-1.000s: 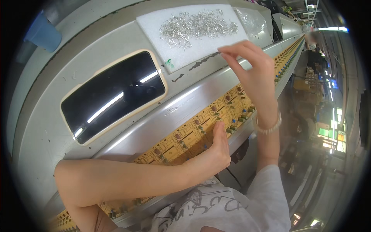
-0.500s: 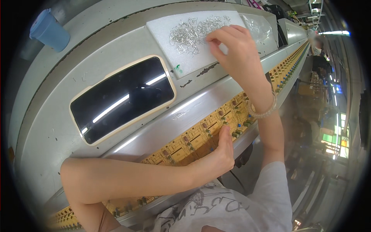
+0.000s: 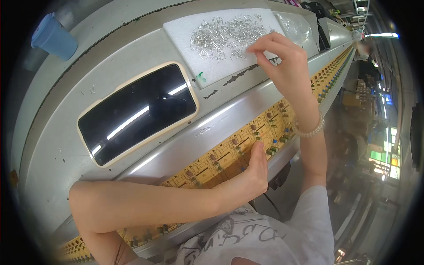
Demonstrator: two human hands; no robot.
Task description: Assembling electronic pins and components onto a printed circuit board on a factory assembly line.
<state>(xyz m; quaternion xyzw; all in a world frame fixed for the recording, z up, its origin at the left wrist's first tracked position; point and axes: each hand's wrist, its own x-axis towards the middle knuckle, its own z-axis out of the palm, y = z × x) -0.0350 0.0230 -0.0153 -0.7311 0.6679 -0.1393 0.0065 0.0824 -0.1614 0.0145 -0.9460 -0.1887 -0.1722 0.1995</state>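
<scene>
No legible text (shirt lettering (image 3: 242, 238) unclear)

Head view (wide fisheye, straight edges bowed): looks down onto bench (image 3: 48, 137), close range.

Blue cup (image 3: 55, 39), pale-rimmed phone (image 3: 141, 115) lying screen up

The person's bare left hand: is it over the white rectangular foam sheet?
No, the left hand is at the yellow-brown row of circuit boards, while the right hand is over the white foam sheet.
</scene>
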